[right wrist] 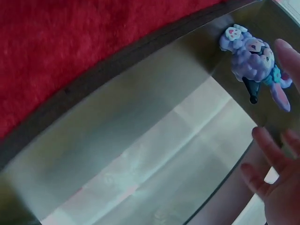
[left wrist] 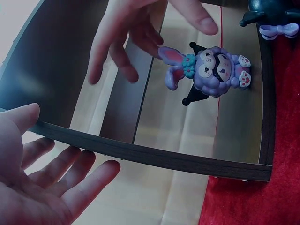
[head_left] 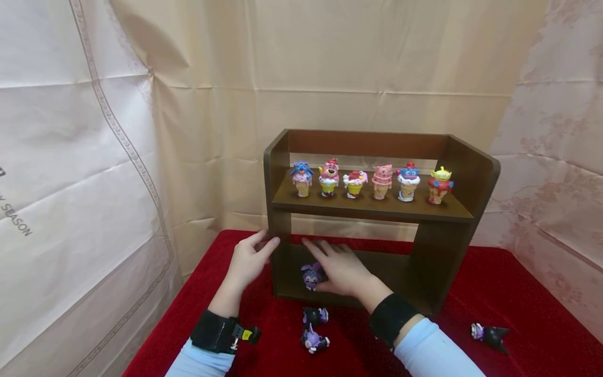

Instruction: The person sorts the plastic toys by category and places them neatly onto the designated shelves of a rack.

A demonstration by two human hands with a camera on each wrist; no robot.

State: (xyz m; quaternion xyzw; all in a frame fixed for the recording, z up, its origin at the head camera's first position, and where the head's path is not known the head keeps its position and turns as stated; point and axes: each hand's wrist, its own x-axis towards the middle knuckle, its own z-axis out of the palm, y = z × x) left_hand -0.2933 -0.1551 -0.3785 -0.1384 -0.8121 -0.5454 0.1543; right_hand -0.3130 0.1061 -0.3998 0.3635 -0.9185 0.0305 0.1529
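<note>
A purple figurine [head_left: 311,276] with bunny ears and black pointed tips stands upright at the left end of the lower board of a brown two-tier shelf [head_left: 372,210]. Just to its right is my right hand [head_left: 344,269], fingers spread and thumb low beside the figurine. In the left wrist view a gap shows between that hand [left wrist: 136,28] and the figurine [left wrist: 220,70]. My left hand [head_left: 249,259] is outside the shelf's left side panel [head_left: 281,251], fingers loosely extended close to its edge, with nothing in them.
Several ice-cream-cone figurines, among them a green-headed one [head_left: 440,186], stand in a row on the upper board. On the red cloth [head_left: 188,335] lie a black-and-purple figurine [head_left: 314,315], a lilac figurine [head_left: 313,340] and, farther right, a black one [head_left: 490,335]. Fabric curtains [head_left: 212,131] hang behind.
</note>
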